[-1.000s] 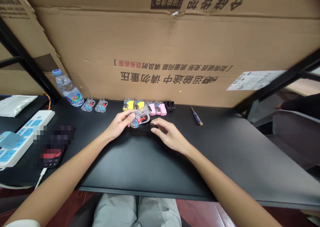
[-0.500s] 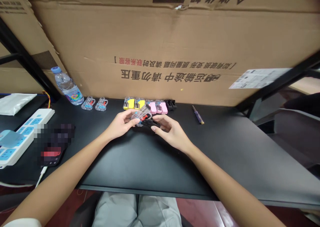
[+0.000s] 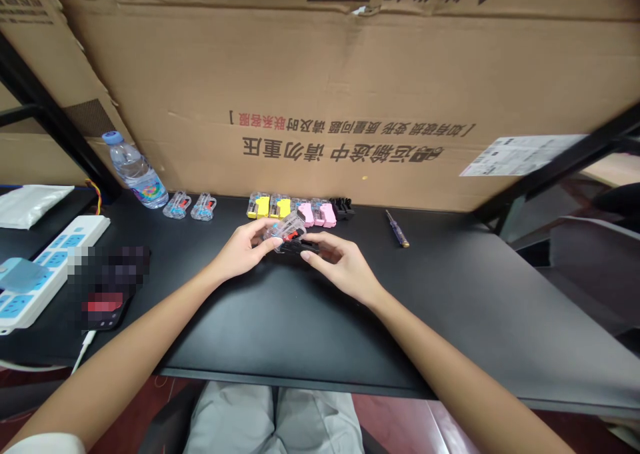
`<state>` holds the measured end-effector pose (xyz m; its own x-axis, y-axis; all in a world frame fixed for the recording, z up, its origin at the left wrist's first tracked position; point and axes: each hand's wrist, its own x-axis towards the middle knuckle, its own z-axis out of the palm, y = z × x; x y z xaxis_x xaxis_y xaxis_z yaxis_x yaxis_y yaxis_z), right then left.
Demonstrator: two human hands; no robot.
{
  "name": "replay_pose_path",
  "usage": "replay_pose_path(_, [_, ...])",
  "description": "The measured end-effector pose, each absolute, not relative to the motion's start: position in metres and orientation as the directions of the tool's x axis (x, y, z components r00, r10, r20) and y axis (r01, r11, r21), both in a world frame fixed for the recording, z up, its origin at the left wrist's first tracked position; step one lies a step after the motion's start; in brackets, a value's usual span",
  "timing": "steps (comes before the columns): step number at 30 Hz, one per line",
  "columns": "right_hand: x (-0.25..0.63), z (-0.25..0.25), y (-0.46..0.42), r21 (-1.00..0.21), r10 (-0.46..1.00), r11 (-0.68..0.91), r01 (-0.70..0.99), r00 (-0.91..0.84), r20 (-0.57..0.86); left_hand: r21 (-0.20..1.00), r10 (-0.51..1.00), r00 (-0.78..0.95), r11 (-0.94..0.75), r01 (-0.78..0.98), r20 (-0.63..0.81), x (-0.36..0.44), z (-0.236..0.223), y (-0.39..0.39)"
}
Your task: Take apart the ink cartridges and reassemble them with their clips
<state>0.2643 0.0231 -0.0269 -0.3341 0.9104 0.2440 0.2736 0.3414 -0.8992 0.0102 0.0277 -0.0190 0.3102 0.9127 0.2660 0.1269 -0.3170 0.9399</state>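
Above the middle of the desk, my left hand grips a clear plastic toy gun with blue and red parts inside. My right hand pinches a black plastic piece that touches the lower side of the clear toy gun. Whether the two are joined, I cannot tell. Behind my hands stands a row of similar toy guns: some have yellow grips, others pink grips. Black plastic parts lie at the row's right end. Two more clear toy guns sit to the left.
A water bottle leans at the back left. A white power strip and a phone with a cable lie on the left. A screwdriver rests at right on the black desk. Cardboard walls off the back.
The clear toy gun has tilted a little, and its red part now sits closer against the black piece. Both hands stay nearly in place.
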Motion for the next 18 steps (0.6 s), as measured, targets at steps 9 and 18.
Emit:
replay_pose_path(9, [0.2620,-0.0306,0.0208,-0.886,0.910,0.367,0.284,-0.308,0.278,0.961,0.944,0.265,-0.239,0.137,0.197,0.0101,-0.0226,0.0285])
replay_pose_path(18, [0.2618,-0.0278,0.0220,-0.933,0.933,0.276,0.231,-0.298,0.202,0.947,0.946,0.246,-0.260,0.191,0.210,0.0095,-0.0208,0.0283])
